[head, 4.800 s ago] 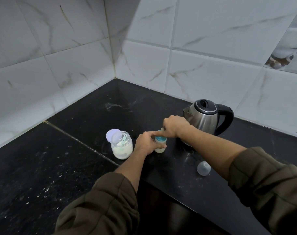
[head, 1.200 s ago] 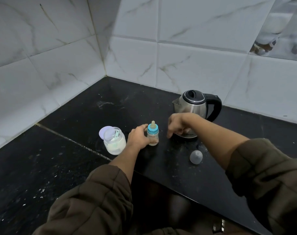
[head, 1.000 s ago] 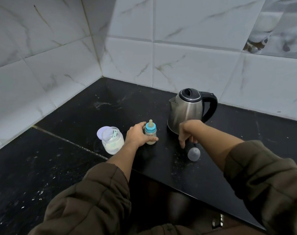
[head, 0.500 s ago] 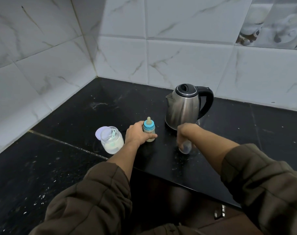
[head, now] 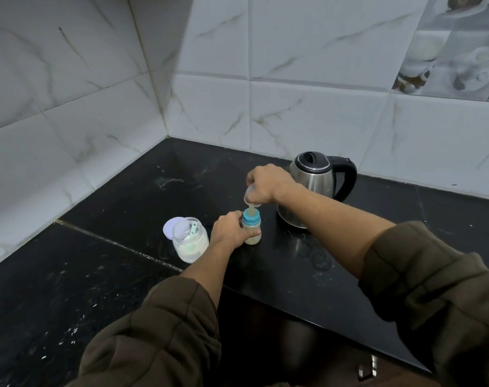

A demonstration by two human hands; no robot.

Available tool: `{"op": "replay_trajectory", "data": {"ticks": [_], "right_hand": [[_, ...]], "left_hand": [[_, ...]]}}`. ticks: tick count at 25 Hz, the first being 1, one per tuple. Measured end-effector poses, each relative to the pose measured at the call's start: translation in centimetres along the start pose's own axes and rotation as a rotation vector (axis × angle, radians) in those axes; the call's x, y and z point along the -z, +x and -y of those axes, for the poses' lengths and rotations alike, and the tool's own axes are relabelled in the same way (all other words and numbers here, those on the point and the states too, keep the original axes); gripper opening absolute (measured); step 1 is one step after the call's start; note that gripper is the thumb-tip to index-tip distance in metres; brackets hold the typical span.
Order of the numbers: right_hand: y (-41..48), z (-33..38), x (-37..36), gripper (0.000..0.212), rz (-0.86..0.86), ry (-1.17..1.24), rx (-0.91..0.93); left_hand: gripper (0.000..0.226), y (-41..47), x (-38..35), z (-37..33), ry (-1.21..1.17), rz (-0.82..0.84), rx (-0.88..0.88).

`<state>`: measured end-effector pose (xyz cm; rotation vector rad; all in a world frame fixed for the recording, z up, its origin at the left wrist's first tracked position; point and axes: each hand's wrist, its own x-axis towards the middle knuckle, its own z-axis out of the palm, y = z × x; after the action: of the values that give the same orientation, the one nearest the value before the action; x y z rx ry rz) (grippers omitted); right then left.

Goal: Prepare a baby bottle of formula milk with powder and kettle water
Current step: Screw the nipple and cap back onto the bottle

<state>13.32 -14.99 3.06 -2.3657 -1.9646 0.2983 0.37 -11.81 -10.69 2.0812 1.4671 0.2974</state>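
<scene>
Gripping the bottle (head: 252,229) upright on the counter (head: 126,208), the left hand (head: 228,230) curls round its side. The right hand (head: 268,182) pinches the clear cap (head: 250,196) just above the teat (head: 251,211). The kettle (head: 313,188) stands behind; the open jar (head: 190,243) of powder sits just beside the left hand.

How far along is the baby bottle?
Done: the baby bottle holds pale milk, blue teat ring on. In hand: the left hand grips it; the right hand holds the clear cap over the teat. Left: seat the cap, close the open powder jar.
</scene>
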Motion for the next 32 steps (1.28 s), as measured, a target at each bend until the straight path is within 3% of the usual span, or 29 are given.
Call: {"op": "replay_trajectory", "data": {"ticks": [8, 32], "right_hand": [[1.2, 0.3, -2.7, 0.046, 0.169, -0.158, 0.111], [3.2, -0.5, -3.5, 0.050, 0.219, -0.234, 0.264]], "left_hand": [[0.056, 0.2, 0.5, -0.2, 0.026, 0.013, 0.000], [0.039, 1.1, 0.7, 0.6, -0.056, 0.016, 0.015]]}}
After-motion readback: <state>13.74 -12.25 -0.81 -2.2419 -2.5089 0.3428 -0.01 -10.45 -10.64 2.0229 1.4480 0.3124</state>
